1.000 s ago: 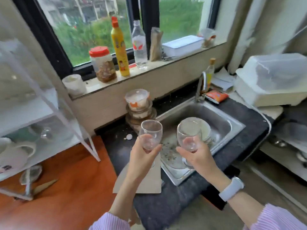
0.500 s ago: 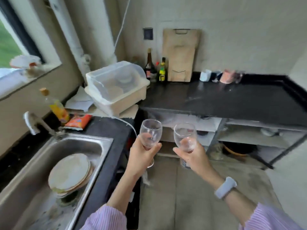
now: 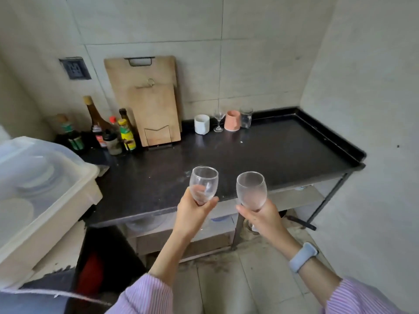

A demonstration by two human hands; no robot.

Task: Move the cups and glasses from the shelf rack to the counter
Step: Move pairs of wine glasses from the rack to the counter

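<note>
My left hand (image 3: 192, 207) and right hand (image 3: 263, 217) each grip a glass (image 3: 204, 184) (image 3: 251, 191) by the stem, above the worktop (image 3: 260, 152) edge; bowls could clink or a foot catch the edge.

Both arms are reaching forward side by side. The left hand (image 3: 192, 209) is curling its grip around a wine glass (image 3: 204, 184); the right hand (image 3: 264, 219) is clasping another glass (image 3: 251, 191), both upright.
</note>
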